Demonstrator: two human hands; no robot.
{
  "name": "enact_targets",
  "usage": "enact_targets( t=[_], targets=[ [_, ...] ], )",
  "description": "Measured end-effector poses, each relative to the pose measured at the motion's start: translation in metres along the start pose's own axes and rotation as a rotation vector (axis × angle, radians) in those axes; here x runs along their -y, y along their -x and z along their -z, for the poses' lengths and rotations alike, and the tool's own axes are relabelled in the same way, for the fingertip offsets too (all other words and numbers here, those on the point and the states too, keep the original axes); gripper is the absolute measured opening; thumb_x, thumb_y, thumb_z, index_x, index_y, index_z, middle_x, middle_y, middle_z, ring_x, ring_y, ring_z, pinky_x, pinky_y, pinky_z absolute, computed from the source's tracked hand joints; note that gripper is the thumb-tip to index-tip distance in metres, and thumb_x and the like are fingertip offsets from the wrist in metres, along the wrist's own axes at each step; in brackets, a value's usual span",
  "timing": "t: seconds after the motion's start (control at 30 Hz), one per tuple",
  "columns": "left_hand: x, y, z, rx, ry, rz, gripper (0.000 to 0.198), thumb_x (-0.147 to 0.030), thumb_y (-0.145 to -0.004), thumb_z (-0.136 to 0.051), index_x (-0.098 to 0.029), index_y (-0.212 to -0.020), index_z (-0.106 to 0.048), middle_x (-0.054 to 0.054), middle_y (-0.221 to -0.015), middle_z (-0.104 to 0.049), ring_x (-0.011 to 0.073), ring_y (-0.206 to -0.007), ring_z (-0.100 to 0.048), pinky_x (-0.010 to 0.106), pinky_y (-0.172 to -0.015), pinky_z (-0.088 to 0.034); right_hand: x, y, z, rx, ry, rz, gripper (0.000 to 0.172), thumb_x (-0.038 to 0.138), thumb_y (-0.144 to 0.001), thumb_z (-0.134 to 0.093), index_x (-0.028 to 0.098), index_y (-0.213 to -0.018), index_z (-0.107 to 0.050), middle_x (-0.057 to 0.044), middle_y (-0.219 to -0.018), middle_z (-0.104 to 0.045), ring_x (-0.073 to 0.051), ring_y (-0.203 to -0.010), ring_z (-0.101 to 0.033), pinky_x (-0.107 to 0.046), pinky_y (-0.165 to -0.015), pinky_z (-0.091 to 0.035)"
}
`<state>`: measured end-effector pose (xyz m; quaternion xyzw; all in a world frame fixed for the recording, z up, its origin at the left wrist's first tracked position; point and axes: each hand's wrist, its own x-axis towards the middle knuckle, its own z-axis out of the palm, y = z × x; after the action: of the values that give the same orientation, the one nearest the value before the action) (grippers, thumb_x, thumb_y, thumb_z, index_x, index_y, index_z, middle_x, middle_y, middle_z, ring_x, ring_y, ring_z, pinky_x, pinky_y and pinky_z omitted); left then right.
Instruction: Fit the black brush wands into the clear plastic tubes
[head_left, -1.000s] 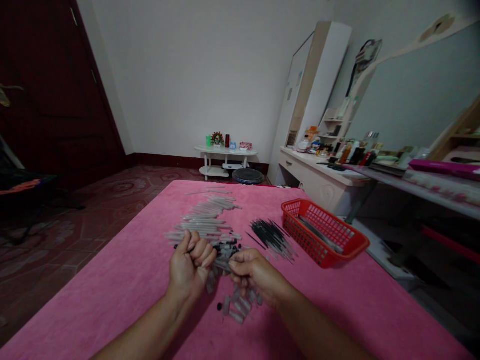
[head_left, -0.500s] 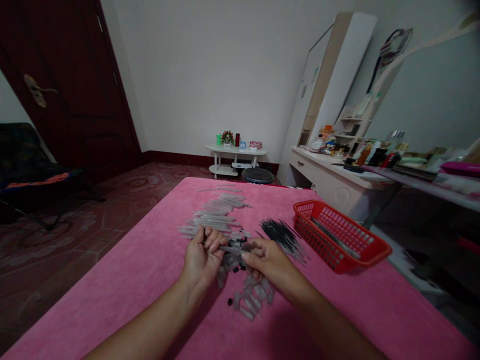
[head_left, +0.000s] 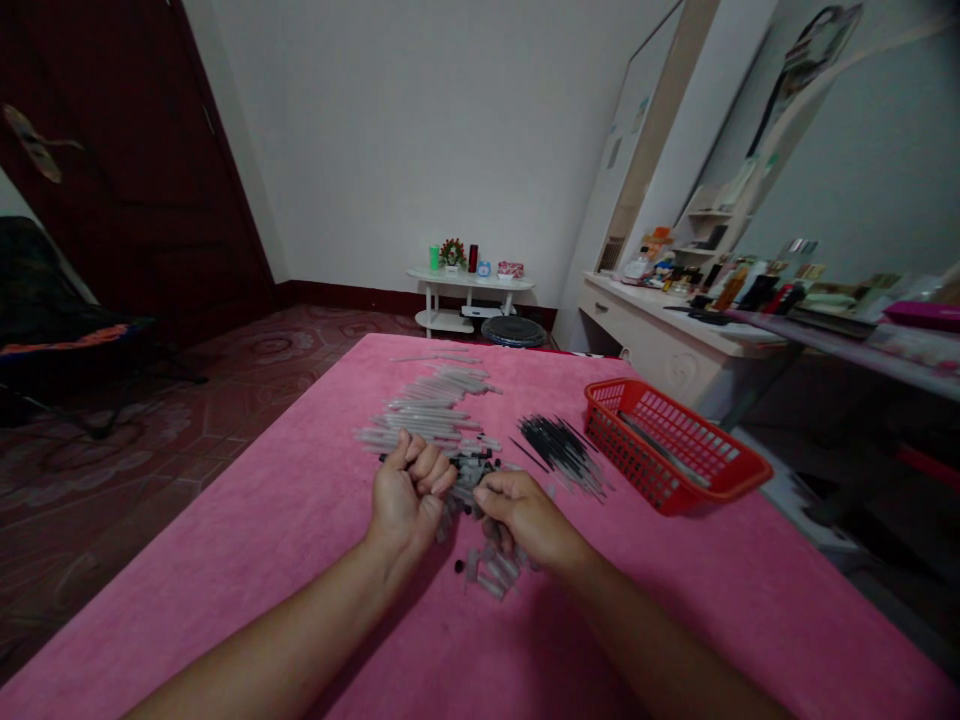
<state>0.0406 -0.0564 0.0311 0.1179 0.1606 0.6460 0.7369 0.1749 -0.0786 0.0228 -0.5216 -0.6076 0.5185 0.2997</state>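
My left hand (head_left: 412, 488) is curled closed, palm side up; what its fingers hold, if anything, is hidden. Close beside it, my right hand (head_left: 519, 508) pinches its thumb and fingers together over something too small to make out. Between and beneath the hands lie clear plastic pen caps (head_left: 496, 572) and small black plugs (head_left: 459, 567). Beyond my left hand spreads a pile of whitish, see-through pen barrels (head_left: 427, 412). Slim dark pen refills (head_left: 559, 448) lie heaped past my right hand.
A red plastic basket (head_left: 675, 497) with a few long thin pieces inside stands at the right. Everything rests on a pink cloth-covered table (head_left: 300, 560). A dressing table (head_left: 667, 345) with bottles is further right, and a low white stand (head_left: 469, 283) is by the wall.
The thin tube that showed between my hands is out of sight now. My left fingers are curled tighter, and the whole view has shifted slightly.
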Motion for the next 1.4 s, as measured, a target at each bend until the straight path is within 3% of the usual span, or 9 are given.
enact_targets(
  t=[0.13,0.23,0.37,0.5,0.67,0.83,0.93,1.13,1.4],
  targets=[
    [0.008,0.007,-0.008,0.127,-0.107,0.029,0.036,-0.03,-0.091,-0.046,-0.018,-0.059,-0.034,-0.009,-0.046,-0.018,0.005,-0.035,-0.022,0.019,-0.04,-0.027,0.008,0.003,0.006,0.01,0.122,0.185,0.021,0.027,-0.083,-0.046,0.018,-0.065,-0.05,0.004,-0.052,-0.05,-0.008,-0.044,-0.047,-0.019,-0.045,-0.033],
    [0.003,0.001,-0.01,0.251,-0.282,-0.019,0.018,-0.025,-0.083,-0.059,-0.016,-0.072,-0.049,-0.003,-0.058,-0.047,0.01,-0.056,-0.052,0.022,-0.061,-0.044,0.025,0.009,0.034,-0.097,0.249,0.28,0.025,0.028,-0.084,-0.045,0.016,-0.063,-0.054,0.002,-0.056,-0.054,-0.009,-0.05,-0.049,-0.02,-0.05,-0.035],
    [-0.019,-0.027,0.007,0.272,-0.643,-0.174,0.029,-0.02,-0.07,-0.072,-0.016,-0.096,-0.06,0.007,-0.088,-0.064,0.0194,-0.084,-0.061,0.028,-0.075,-0.046,0.047,0.025,0.103,-0.59,0.564,0.312,0.025,0.03,-0.081,-0.048,0.015,-0.076,-0.066,-0.005,-0.069,-0.064,-0.015,-0.064,-0.056,-0.025,-0.059,-0.037],
    [-0.044,-0.057,0.039,0.273,-1.22,-0.452,0.027,-0.01,-0.06,-0.074,-0.019,-0.085,-0.069,0.007,-0.09,-0.066,0.0218,-0.09,-0.056,0.028,-0.081,-0.042,0.04,0.045,0.17,-1.097,1.001,-0.029,0.035,0.039,-0.081,-0.05,0.016,-0.096,-0.071,-0.015,-0.079,-0.066,-0.023,-0.067,-0.059,-0.032,-0.055,-0.03],
    [-0.061,-0.07,0.059,0.362,-1.654,-0.61,0.019,-0.008,-0.062,-0.067,-0.023,-0.072,-0.072,0.006,-0.078,-0.065,0.0223,-0.081,-0.054,0.031,-0.083,-0.039,0.015,0.053,0.206,-0.972,1.142,-0.22,0.032,0.036,-0.08,-0.054,0.013,-0.089,-0.074,-0.017,-0.067,-0.063,-0.021,-0.056,-0.056,-0.033,-0.051,-0.027],
    [-0.074,-0.073,0.064,0.364,-1.824,-0.635,0.021,-0.01,-0.064,-0.063,-0.025,-0.075,-0.073,0.006,-0.078,-0.067,0.0217,-0.078,-0.057,0.03,-0.078,-0.04,0.02,0.034,0.174,-0.995,1.126,0.04,0.028,0.034,-0.081,-0.053,0.018,-0.093,-0.071,-0.013,-0.087,-0.068,-0.024,-0.073,-0.061,-0.032,-0.06,-0.037],
    [-0.083,-0.078,0.068,0.37,-1.93,-0.58,0.02,-0.012,-0.064,-0.063,-0.024,-0.076,-0.073,0.006,-0.079,-0.067,0.0222,-0.079,-0.057,0.03,-0.077,-0.041,0.02,0.017,0.134,-0.748,1.06,0.234,0.022,0.027,-0.083,-0.052,0.019,-0.092,-0.07,-0.008,-0.092,-0.069,-0.02,-0.083,-0.062,-0.029,-0.072,-0.041],
    [-0.096,-0.084,0.074,0.431,-2.196,-0.318,0.024,-0.02,-0.07,-0.06,-0.022,-0.09,-0.072,0.006,-0.092,-0.067,0.0205,-0.085,-0.059,0.027,-0.076,-0.043,-0.015,-0.009,0.076,-0.46,1.194,0.017,0.017,0.025,-0.082,-0.056,0.021,-0.094,-0.068,-0.007,-0.095,-0.068,-0.021,-0.09,-0.063,-0.027,-0.07,-0.041],
    [-0.095,-0.078,0.068,0.423,-2.297,-0.343,0.026,-0.019,-0.063,-0.066,-0.018,-0.088,-0.069,0.006,-0.09,-0.065,0.0212,-0.085,-0.058,0.027,-0.075,-0.043,-0.032,-0.015,0.077,-0.438,1.269,-0.076,0.013,0.027,-0.082,-0.057,0.019,-0.089,-0.065,-0.007,-0.094,-0.067,-0.024,-0.085,-0.065,-0.03,-0.064,-0.039]
  ],
)
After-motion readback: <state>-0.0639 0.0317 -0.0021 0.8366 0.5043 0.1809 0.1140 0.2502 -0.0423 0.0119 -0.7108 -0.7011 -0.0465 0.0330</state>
